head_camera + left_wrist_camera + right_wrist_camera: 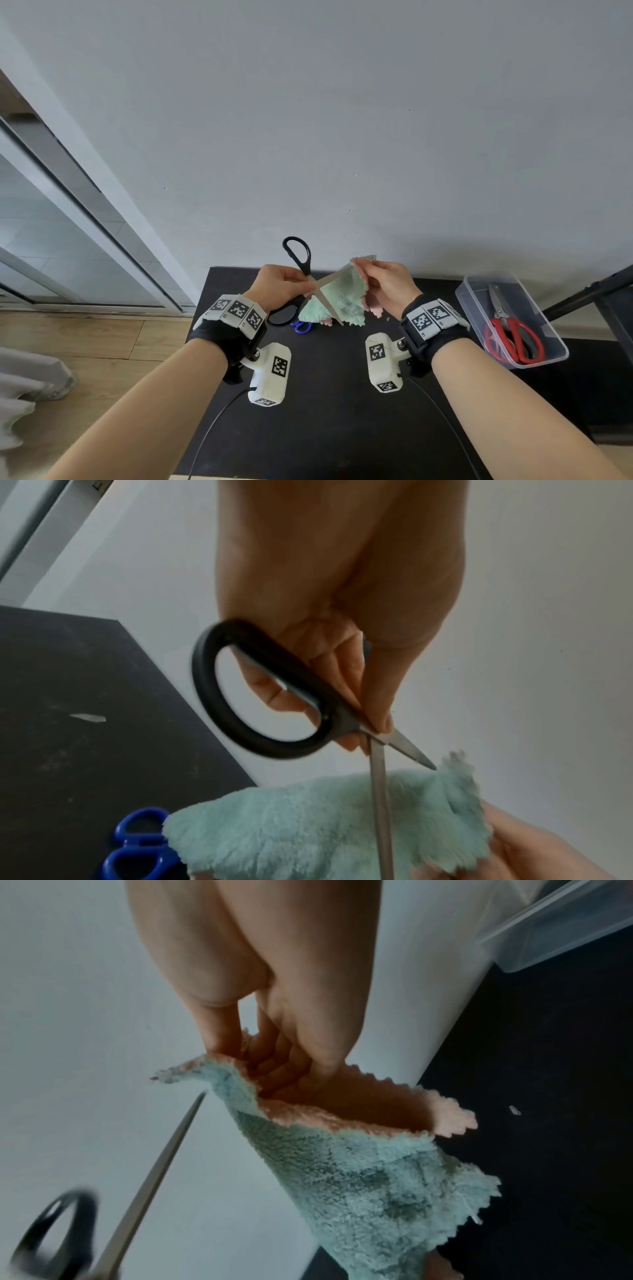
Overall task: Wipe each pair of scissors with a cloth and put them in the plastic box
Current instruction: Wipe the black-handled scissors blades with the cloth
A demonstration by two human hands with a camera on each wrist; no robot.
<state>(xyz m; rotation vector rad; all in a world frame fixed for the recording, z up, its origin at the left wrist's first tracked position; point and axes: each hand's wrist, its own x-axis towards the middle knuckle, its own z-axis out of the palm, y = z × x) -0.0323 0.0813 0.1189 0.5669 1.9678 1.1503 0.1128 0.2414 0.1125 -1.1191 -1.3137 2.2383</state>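
My left hand (286, 286) grips black-handled scissors (297, 255) near their pivot, above the black table (335, 411). The blades are spread wide; one black handle loop (260, 691) points up and away. My right hand (385, 282) pinches the top of a fluffy cloth (342, 298), mint green outside and pink inside (342, 1110). The cloth hangs beside the blades; one blade (378, 804) lies across its green face, and the other blade's tip (161, 1161) ends just short of the cloth's upper corner. Red-handled scissors (512, 334) lie in the clear plastic box (551, 354) at the right.
Blue-handled scissors (301, 326) lie on the table under the cloth, their loops (137, 845) showing. A grey wall stands right behind the table. A wooden floor and a sliding door frame are at the left; a dark stand rises beyond the box.
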